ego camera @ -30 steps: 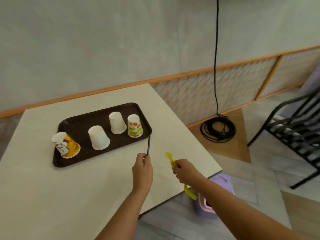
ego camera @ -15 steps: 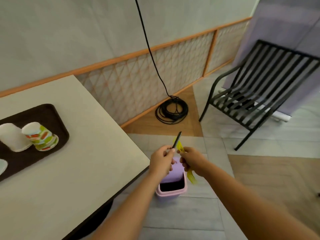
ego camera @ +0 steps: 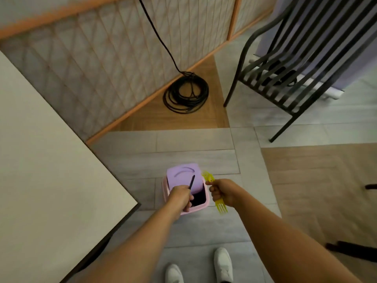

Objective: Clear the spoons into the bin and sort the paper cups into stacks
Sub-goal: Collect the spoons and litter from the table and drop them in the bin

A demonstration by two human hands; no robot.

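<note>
A small pink bin [ego camera: 206,204] with a tilted lilac swing lid [ego camera: 183,176] stands on the floor in front of my feet. My left hand [ego camera: 180,196] hovers over its dark opening and grips a thin black utensil [ego camera: 192,181] that points up and away. Just right of the bin, my right hand [ego camera: 221,192] holds yellow plastic forks [ego camera: 220,207], one set of tines sticking out above the fist and another below. The tray and paper cups are out of view.
The beige table [ego camera: 40,170] fills the left side, its corner close to the bin. A coiled black cable [ego camera: 186,94] lies by the wall. A black slatted chair [ego camera: 295,64] stands at the upper right. My white shoes [ego camera: 223,264] are below.
My view swung from the table down to the floor. Both hands carried their utensils off the table and lowered toward the bin; the left now sits over the opening.
</note>
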